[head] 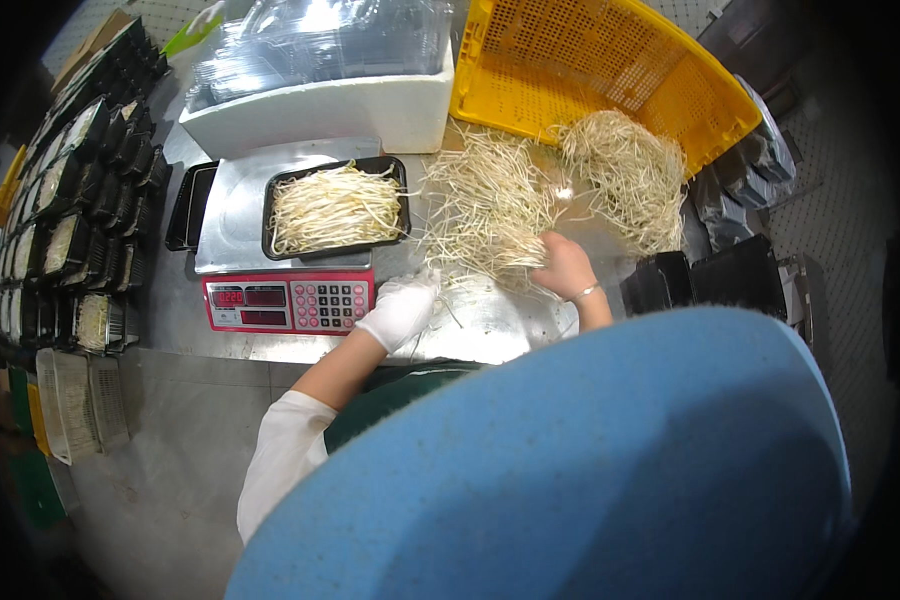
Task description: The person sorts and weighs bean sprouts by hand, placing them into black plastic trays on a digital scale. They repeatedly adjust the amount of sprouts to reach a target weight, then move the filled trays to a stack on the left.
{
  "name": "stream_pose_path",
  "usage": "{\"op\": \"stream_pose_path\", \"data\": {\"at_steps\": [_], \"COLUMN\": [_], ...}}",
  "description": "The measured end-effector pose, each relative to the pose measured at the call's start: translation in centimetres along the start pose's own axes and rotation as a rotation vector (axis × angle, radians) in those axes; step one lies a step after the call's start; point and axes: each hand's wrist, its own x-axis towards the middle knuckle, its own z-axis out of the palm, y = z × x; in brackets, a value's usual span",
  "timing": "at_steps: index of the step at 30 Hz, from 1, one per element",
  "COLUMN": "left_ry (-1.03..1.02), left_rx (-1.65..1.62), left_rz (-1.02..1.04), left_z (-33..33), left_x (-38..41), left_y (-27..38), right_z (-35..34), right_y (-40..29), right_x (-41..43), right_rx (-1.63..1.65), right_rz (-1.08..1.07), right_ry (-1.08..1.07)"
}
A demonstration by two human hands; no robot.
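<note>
A white glove covers my left hand [403,307], which is at the right edge of the scale's keypad, beside the near end of a loose pile of bean sprouts [487,199]. Whether its fingers hold any sprouts is hidden. My bare right hand [566,266] has its fingers closed on the right side of that pile, where the strands bunch together. Left of the pile, a black plastic tray [407,187] full of bean sprouts [336,208] rests on the steel pan of a red digital scale [289,304] with lit displays.
A tipped yellow crate [487,97] spills another sprout heap [630,176] at the right. Behind the scale, a white foam box [322,116] holds clear plastic lids [292,60]. Filled black trays [64,240] are stacked at left; dark containers [735,277] stand at right.
</note>
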Motion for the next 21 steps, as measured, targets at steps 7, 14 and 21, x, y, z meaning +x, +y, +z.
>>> {"op": "stream_pose_path", "data": {"at_steps": [7, 14, 21], "left_ry": [-0.332, -0.382, 0.435], "left_rx": [-0.544, -0.521, -0.304], "left_rz": [-0.188, -0.067, 0.175], "left_z": [-2.6, -12.2, -22.1], "left_x": [1.7, -2.5, -3.6], "left_y": [1.1, -1.4, -6.0], "right_z": [-6.7, -4.4, 0.9], "right_y": [-9.4, -18.4, -21.4], "right_x": [4.0, 10.1, 10.7], "right_rx": [0.199, 0.073, -0.296], "right_rz": [-0.085, -0.466, -0.569], "right_ry": [0.14, 0.063, 0.016]}}
